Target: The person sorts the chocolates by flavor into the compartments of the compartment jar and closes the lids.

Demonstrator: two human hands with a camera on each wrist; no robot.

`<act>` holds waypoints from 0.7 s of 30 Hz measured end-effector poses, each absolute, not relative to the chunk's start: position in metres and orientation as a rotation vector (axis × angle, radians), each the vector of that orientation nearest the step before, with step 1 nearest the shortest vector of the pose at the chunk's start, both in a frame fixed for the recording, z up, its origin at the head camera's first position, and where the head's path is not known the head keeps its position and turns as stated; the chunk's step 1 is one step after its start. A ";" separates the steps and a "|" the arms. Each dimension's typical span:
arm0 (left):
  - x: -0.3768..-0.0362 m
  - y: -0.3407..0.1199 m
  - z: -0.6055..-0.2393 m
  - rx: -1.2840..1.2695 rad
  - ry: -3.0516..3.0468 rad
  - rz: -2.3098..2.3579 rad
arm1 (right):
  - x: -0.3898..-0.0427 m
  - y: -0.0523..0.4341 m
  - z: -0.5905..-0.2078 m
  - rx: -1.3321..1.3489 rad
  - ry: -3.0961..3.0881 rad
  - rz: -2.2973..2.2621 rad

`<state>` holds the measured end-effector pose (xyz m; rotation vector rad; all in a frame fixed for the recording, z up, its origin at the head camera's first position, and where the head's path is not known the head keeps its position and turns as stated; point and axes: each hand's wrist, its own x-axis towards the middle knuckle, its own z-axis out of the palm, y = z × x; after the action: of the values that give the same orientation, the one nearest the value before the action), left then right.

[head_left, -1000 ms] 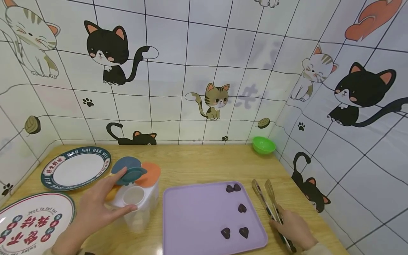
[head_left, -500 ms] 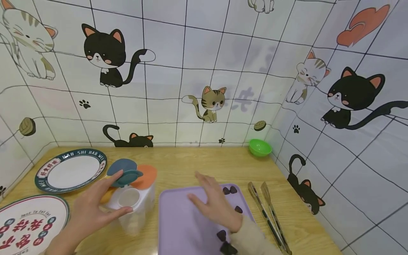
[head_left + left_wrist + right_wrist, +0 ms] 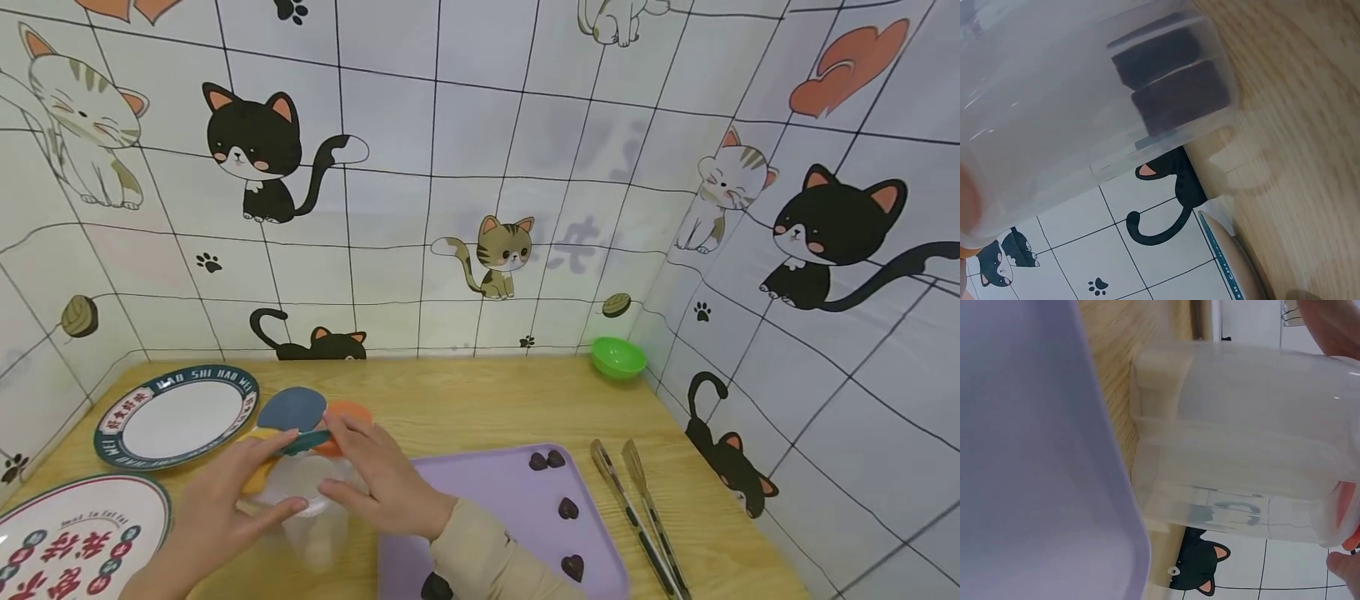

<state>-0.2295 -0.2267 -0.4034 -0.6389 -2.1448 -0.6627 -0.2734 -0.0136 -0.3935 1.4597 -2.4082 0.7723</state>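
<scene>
A translucent plastic storage container (image 3: pixel 318 533) with coloured flip lids stands at the left of the table. My left hand (image 3: pixel 217 508) grips its upper left side, fingers behind and thumb in front. Fingers of my right hand (image 3: pixel 393 479) touch the raised teal lid (image 3: pixel 306 442), and its thumb is near the round opening's rim. A blue lid (image 3: pixel 292 410), an orange lid (image 3: pixel 351 410) and a yellow lid (image 3: pixel 258 479) surround the teal one. In the left wrist view, dark blocks (image 3: pixel 1179 97) lie inside the container. My right forearm crosses the purple tray (image 3: pixel 480 471).
Dark heart-shaped pieces (image 3: pixel 567 508) lie on the tray. Metal tongs (image 3: pixel 637 517) lie to its right. At the left are a green-rimmed plate (image 3: pixel 176 417) and a printed plate (image 3: pixel 82 533). A green bowl (image 3: pixel 618 358) stands at the back right corner.
My right hand let go of the tongs, crossed leftward over the tray, and reached the container's lid. The teal lid looks narrower now. My left hand stays at the container.
</scene>
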 end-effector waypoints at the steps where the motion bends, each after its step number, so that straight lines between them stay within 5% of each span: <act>1: -0.229 -0.228 -0.403 -0.642 -2.142 -0.660 | -0.273 -0.015 -0.394 1.454 -2.416 0.784; 21: -0.239 -0.212 -0.402 -0.837 -1.746 -0.882 | -0.263 -0.021 -0.388 1.233 -2.523 0.920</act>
<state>-0.2391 -0.2119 -0.4020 -0.8367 -1.7460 -0.8823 -0.2633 -0.0210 -0.3885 1.2326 -2.5226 0.9197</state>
